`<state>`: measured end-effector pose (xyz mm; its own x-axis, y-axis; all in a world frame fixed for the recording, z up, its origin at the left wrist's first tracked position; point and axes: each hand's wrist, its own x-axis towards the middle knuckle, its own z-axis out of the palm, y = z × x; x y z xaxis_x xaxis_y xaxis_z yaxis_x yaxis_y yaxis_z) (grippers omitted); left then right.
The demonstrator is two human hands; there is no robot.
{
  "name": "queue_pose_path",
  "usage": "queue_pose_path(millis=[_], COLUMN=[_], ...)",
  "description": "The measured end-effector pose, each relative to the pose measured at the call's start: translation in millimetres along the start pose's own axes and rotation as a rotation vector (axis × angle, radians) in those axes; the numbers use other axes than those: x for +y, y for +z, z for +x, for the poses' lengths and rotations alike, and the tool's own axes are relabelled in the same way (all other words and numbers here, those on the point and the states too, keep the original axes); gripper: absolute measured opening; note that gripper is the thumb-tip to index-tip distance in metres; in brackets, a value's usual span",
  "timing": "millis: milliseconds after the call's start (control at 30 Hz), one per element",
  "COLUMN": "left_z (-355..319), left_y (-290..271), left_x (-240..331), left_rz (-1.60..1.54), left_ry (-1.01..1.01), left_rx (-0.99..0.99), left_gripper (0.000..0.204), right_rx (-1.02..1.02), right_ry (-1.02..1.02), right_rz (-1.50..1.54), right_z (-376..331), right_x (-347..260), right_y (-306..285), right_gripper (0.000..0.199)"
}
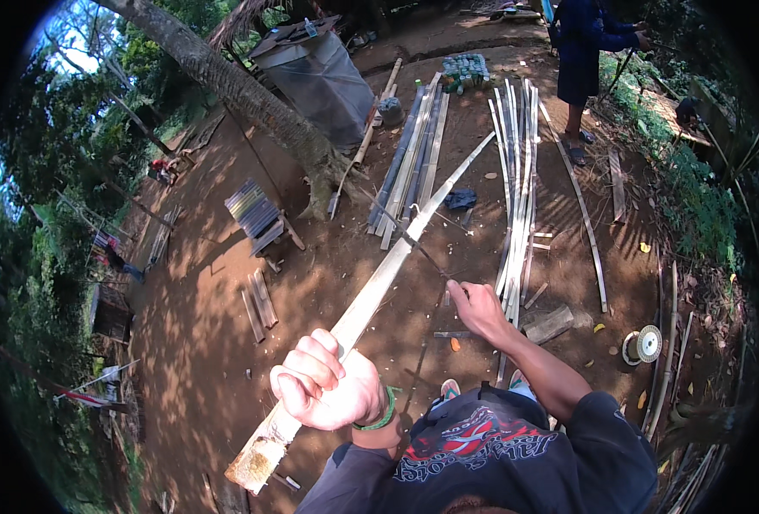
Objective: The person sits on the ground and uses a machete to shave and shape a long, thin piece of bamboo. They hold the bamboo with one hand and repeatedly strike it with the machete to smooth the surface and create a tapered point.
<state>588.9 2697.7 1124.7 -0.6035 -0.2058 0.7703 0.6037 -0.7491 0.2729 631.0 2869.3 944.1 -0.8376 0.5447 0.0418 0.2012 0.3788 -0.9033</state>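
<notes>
My left hand (330, 381), with a green band at its wrist, is closed around the lower part of a long split bamboo strip (378, 291). The strip slants up and away to the right, its pale inner face showing and a rough node at its near end. My right hand (480, 308) is closed on the handle of a long, thin, dark knife (425, 254). The blade crosses the strip around its middle and appears to touch it; its tip points up and left. The handle is mostly hidden inside my fingers.
Bundles of bamboo strips (519, 171) and dark-and-pale slats (409, 163) lie ahead. A leaning tree (285, 120) stands left of them, beside a small slatted stand (255, 214). A wood block (549, 325) and a wire spool (645, 344) sit at right. Another person (581, 60) stands at far right.
</notes>
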Motion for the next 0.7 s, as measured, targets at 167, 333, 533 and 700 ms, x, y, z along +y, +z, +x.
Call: queue_pose_path(millis=[167,333,533,700], left_z=[12,2,20,14], left_y=[-4,-5,-18,-15], left_x=[8,6,14,10], left_rz=[0.010,0.042,-0.005,0.096], left_ry=[0.000,-0.022,-0.018,-0.049], left_rx=[0.047,0.006,0.014,0.000], left_gripper=[0.038,0.035,0.039,0.042], right_rx=[-0.054,0.045,-0.009,0.015], right_ry=[-0.441,0.062,-0.436,0.163], right_rz=[0.063,-0.082,-0.039,-0.242], right_z=[-36,32,8,57], right_x=[-28,58,43,96], right_y=[11,6,23,0], right_gripper=[0.036,0.058,0.034,0.066])
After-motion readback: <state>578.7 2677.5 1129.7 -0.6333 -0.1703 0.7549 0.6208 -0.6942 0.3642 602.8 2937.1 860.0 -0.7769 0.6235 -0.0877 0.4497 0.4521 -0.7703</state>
